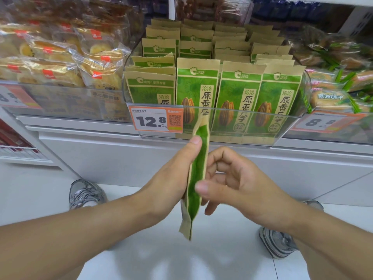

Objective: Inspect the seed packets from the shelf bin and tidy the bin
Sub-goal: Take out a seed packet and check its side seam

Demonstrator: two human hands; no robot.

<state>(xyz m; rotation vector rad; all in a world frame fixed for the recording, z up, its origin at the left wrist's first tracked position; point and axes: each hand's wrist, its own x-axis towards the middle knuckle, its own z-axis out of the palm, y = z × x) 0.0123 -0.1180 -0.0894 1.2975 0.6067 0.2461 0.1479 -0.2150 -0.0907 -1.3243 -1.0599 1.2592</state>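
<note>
Seed packet (197, 174) at frame centre, edge-on and upright with long axis vertical, pinched between left hand (173, 176) along its left face and right hand (232, 182) thumb low on its right, just below clear shelf bin (222, 114) of matching packets.

A shop: shelves carry clear bins (286, 126) of packaged snacks (60, 63), each fronted by a price tag (150, 120) reading 12.8.

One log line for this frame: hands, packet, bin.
left hand: grips packet | right hand: pinches packet | packet: edge-on, out of bin | bin: full
</note>
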